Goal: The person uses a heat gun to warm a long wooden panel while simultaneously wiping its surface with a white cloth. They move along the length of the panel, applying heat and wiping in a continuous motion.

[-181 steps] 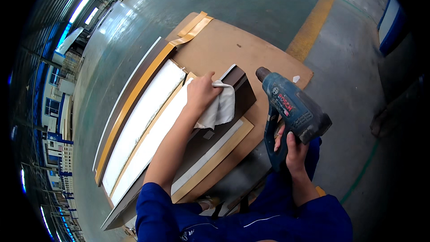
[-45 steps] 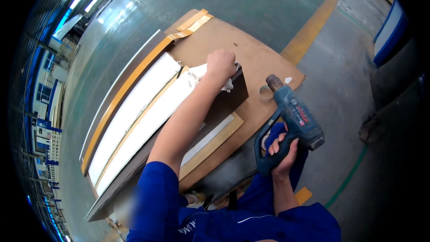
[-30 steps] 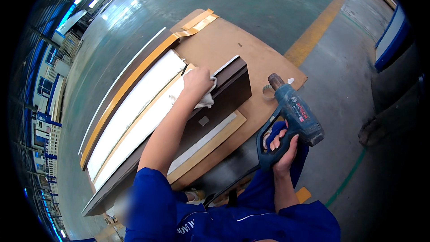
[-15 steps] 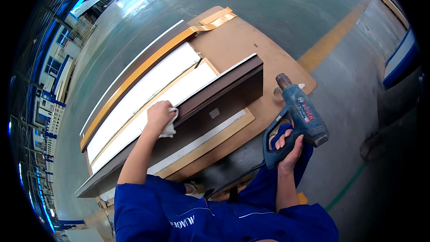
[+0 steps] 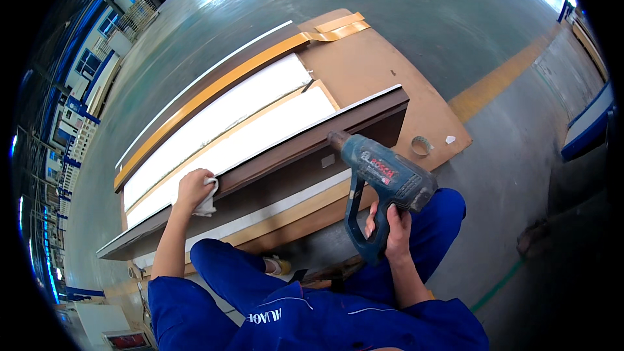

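Observation:
My right hand (image 5: 395, 231) is wrapped round the handle of a blue-green heat gun (image 5: 389, 172). The gun's metal nozzle points left at the dark brown panel (image 5: 279, 164), close to its upper edge. A white cloth (image 5: 207, 200) is gripped in my left hand (image 5: 194, 188), which rests on that same edge, further left along the panel. The panel stands on its long side, with a white strip along its top and a small pale square on its near face. Behind it lie white padded strips (image 5: 227, 133) with tan borders.
A brown board (image 5: 364, 68) lies beneath the pieces. On it are a tape roll (image 5: 421, 146), a white scrap (image 5: 450, 140) and a gold-coloured strip (image 5: 337, 30) at the far end. A yellow floor line (image 5: 500, 81) runs beyond the board. My knee is close below the gun.
The heat gun has swung left and its nozzle has come up to the panel. My left hand with the cloth has slid down-left along the panel's edge.

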A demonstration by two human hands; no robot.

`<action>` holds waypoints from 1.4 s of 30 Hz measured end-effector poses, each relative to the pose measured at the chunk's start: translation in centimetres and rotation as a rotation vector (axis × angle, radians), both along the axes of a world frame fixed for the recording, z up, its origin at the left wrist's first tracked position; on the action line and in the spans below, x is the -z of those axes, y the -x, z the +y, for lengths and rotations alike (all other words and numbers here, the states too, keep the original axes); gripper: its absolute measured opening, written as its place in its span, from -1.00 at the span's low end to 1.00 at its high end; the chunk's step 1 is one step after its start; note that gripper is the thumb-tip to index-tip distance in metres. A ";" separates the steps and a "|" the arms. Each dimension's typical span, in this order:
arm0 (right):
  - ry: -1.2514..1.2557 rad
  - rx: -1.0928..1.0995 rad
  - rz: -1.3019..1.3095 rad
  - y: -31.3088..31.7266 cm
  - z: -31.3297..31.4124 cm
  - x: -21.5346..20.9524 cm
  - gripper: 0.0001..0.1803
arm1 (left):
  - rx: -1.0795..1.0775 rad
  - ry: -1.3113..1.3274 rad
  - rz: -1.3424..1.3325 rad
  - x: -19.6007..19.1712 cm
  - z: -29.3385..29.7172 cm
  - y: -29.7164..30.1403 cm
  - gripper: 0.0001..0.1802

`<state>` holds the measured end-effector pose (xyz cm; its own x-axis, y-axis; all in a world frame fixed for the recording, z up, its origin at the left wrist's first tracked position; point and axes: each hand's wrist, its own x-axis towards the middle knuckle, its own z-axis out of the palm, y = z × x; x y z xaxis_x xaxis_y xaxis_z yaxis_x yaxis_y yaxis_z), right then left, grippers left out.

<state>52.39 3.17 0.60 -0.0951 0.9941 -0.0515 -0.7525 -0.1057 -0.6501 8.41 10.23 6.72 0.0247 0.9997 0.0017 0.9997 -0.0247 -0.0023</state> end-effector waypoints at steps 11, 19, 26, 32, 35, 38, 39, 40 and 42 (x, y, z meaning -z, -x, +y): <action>-0.011 0.033 -0.065 1.7 0.1 0.2 -0.79 | 0.189 -0.037 -0.118 -0.7 4.7 -11.7 -0.68; 0.051 0.052 -0.084 1.7 0.6 -0.8 -0.73 | 0.218 0.060 0.047 -0.3 7.7 -13.6 -0.77; 0.099 0.334 -0.104 -1.1 0.6 -0.4 -0.62 | 0.282 -0.006 0.046 1.4 10.4 -17.6 -0.78; -0.087 0.404 0.032 -7.4 2.0 -2.1 -0.40 | 0.198 -0.303 -0.051 2.9 12.6 -22.1 -0.87; -0.326 0.436 -0.066 -7.8 1.4 -5.6 -0.33 | 0.229 -0.635 -0.386 1.3 6.9 -23.2 -0.81; -0.291 0.492 -0.140 -6.9 1.8 -7.5 -0.27 | 0.079 -0.710 -0.691 3.0 -1.9 -22.8 -0.84; -0.332 0.443 -0.165 -6.9 2.7 -8.6 -0.32 | -0.012 -0.657 -0.774 4.5 -3.4 -22.7 -0.86; -0.353 0.388 -0.155 -6.5 2.8 -8.9 -0.33 | -0.090 -0.597 -0.859 7.0 -5.3 -22.3 -0.87; -0.401 0.278 -0.130 -5.1 3.4 -9.7 -0.34 | -0.364 -0.425 -0.932 10.6 -8.8 -21.8 -0.82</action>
